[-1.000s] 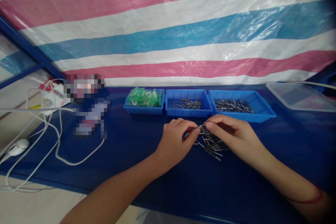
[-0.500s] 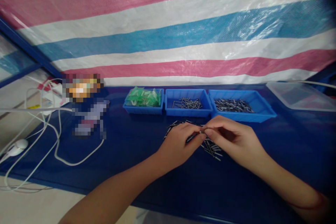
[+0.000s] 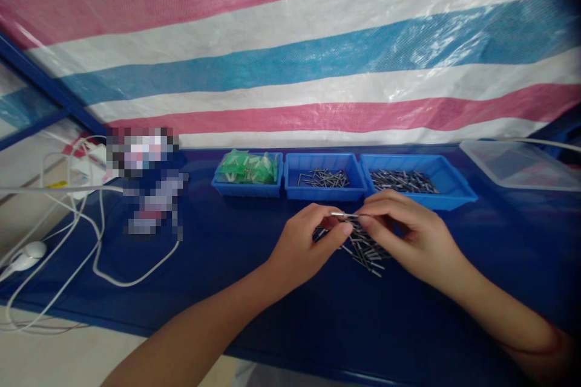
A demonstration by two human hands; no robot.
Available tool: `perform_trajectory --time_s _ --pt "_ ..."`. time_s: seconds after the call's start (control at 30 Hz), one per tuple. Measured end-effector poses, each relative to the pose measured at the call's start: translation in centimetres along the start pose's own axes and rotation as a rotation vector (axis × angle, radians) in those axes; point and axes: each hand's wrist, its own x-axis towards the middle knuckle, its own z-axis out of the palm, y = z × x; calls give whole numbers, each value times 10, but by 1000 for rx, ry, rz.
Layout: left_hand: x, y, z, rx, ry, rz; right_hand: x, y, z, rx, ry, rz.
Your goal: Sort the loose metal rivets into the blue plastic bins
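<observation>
Between my two hands is a thin metal rod (image 3: pixel 345 214), lying nearly level. My right hand (image 3: pixel 403 227) pinches its right end between thumb and fingertips. At its left end my left hand (image 3: pixel 313 236) has thumb and forefinger parted, the forefinger close to or touching the rod. Beneath both hands a pile of dark and silvery metal pins (image 3: pixel 367 251) lies on the blue table (image 3: pixel 254 230). Behind them stand a blue bin (image 3: pixel 324 193) with silvery pins and a wider blue bin (image 3: pixel 454 198) with darker pins.
Left of these, a third blue bin (image 3: pixel 249 191) holds green plastic packets (image 3: pixel 252 168). White cables (image 3: pixel 97 254) and pixelated objects (image 3: pixel 157 202) lie on the left. A clear plastic lid (image 3: pixel 521 166) is at the back right, with a striped sheet (image 3: pixel 290 66) behind.
My left thumb and forefinger have parted and drawn slightly left. The rod between my hands now shows clearly, and more of the pile is visible.
</observation>
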Motion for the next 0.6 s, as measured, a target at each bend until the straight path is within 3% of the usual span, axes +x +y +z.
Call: perform_trajectory --time_s 0.13,0.27,0.43,0.6 --pt "-1 -4 -1 236 -105 51 7 12 -19 -166 163 31" --pt "-4 -11 1 494 -229 135 12 31 -49 -431 338 166" --pt "-6 -14 1 590 -303 170 11 57 -72 -821 271 236" --pt "-5 -15 1 646 -309 188 10 69 -75 -919 164 160"
